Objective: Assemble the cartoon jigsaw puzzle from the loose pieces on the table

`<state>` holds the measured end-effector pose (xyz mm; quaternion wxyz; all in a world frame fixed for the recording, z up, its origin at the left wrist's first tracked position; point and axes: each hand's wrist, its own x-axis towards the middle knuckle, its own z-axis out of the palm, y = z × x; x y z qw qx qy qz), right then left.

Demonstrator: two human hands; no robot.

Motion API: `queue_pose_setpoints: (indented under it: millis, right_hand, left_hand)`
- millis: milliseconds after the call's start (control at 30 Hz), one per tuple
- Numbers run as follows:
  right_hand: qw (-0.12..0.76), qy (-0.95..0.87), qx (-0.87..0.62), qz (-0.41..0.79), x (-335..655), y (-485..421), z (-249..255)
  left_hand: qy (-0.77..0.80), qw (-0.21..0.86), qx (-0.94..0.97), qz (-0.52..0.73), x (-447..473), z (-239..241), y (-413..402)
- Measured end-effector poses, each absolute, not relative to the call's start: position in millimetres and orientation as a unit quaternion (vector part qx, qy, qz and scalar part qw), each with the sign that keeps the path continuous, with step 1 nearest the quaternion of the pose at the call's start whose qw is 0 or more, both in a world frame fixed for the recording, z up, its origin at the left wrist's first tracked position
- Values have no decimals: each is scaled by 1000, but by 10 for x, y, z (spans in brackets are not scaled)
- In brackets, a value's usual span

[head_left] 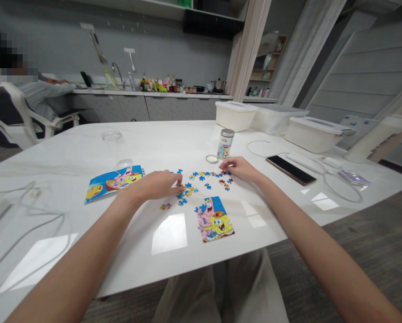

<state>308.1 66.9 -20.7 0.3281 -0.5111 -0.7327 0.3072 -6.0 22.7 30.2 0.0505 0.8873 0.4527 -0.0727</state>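
Loose jigsaw puzzle pieces (207, 185) lie scattered on the white table between my hands. My left hand (160, 185) is at the left of the scatter, its index finger and thumb apart and bent down beside a small cluster of pieces (187, 192). At the back right of the pieces, my right hand (239, 168) has its fingers drawn together. Whatever is under its fingertips is hidden. Closer to me lies a partly joined puzzle (216, 220) with a pink and a yellow cartoon figure. A picture sheet (115, 181) with the same figures lies left of my left hand.
Behind the pieces stand a printed tin (225, 144) and a round lid (211, 159). A phone (290, 169), cables and white storage boxes (313, 134) are on the right. More cables (63, 224) run along the left. A person sits in a chair at the far left.
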Motion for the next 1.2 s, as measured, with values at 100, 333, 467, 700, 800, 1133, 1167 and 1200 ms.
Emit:
queue_pose_setpoints:
  millis: [100,333,467,700,800,1133,1167,1200]
  right_hand:
    - [326,-732,-517,302,3114,679,-213]
    - [310,-742,-517,293,3208,702,-174]
    - [284,-750,-509,314,3264,670,-131]
    - [254,-731,-505,382,3376,622,-39]
    - [264,-726,-511,377,3402,585,-13]
    - [315,-708,-469,423,3134,444,104]
    - [325,-701,-458,439,3091,436,107]
    - [333,-693,-447,456,3051,428,106]
  left_hand:
    - [458,49,885,-72,-30,339,185]
    - [470,59,878,-64,-36,317,196]
    - [478,61,874,-57,-69,266,254]
    - [477,53,875,-61,17,286,195]
    - [480,53,873,-64,56,310,162]
    - [469,41,879,-78,38,306,191]
    - [468,39,880,-77,35,298,196]
    - [466,37,881,-76,30,289,201]
